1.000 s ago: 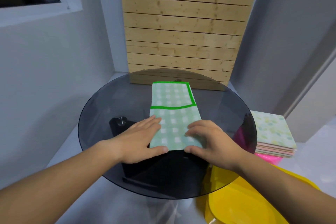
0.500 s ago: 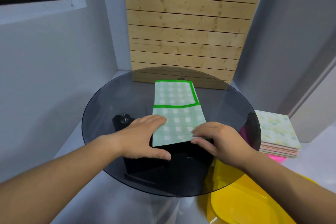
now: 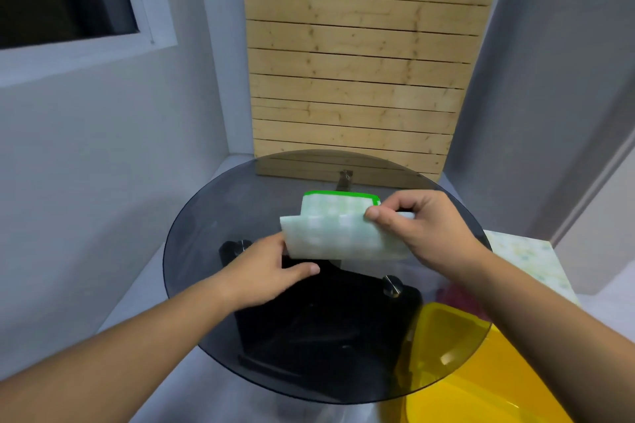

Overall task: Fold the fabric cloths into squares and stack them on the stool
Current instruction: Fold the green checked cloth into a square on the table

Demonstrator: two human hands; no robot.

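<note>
A pale green checked cloth (image 3: 338, 233) with a bright green border lies on the round dark glass table (image 3: 220, 216). Its near half is lifted and curled toward the far edge. My right hand (image 3: 422, 230) pinches the raised near-right corner between thumb and fingers. My left hand (image 3: 271, 268) is at the cloth's near-left edge, its fingers hidden under the raised fold and its thumb stretched along the glass. A stack of folded cloths (image 3: 529, 257) rests to the right, beyond the table rim; the stool beneath it is hidden.
A yellow plastic tub (image 3: 481, 385) stands on the floor at the lower right, partly under the glass. The table's black base (image 3: 326, 319) shows through the top. A wooden slat panel (image 3: 354, 79) leans against the wall behind.
Both hands left their flat rest on the cloth. The right hand took the near-right corner and lifted the near half up and away from me; the left hand slid beneath the near-left edge.
</note>
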